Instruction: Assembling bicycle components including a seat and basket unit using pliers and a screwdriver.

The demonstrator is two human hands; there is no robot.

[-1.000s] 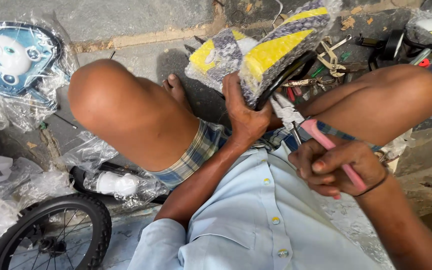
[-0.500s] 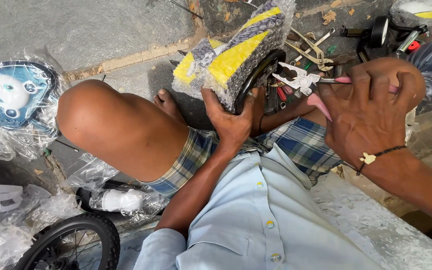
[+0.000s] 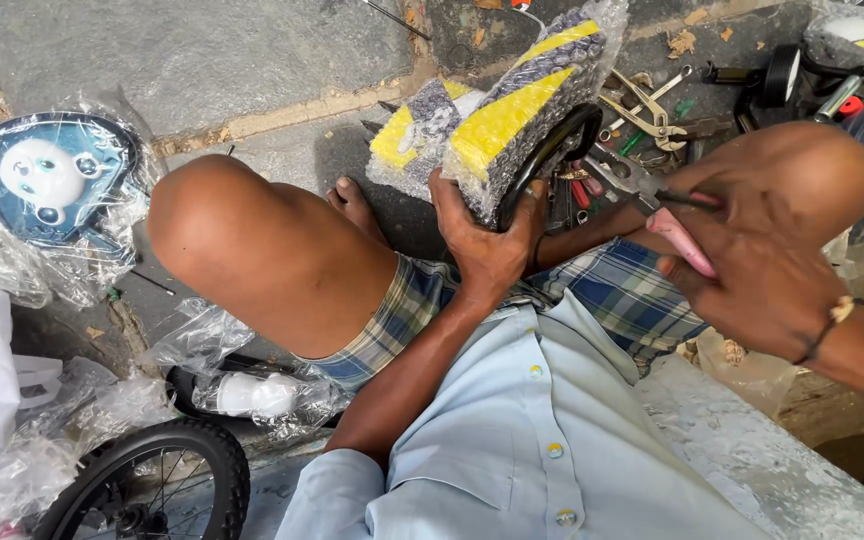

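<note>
Beneath the left hand (image 3: pixel 487 245) clamping the yellow-and-grey plastic-wrapped padded seat (image 3: pixel 512 120), steady it; right hand (image 3: pixel 752 270), fist around pink-handled pliers (image 3: pixel 680 240), works beside.

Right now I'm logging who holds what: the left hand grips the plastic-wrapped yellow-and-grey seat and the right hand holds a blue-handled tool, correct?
Not quite. The head view shows the tool in the right hand has a pink handle, not blue. The left hand does grip the wrapped seat.

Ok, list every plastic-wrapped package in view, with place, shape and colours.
Padded seat, in the left hand: clear wrap, yellow and grey.
Face plaque, far left on the ground: blue, white round face, clear wrap.
White part, under the left knee: clear bag.
The right hand holds pink-handled pliers.
</note>
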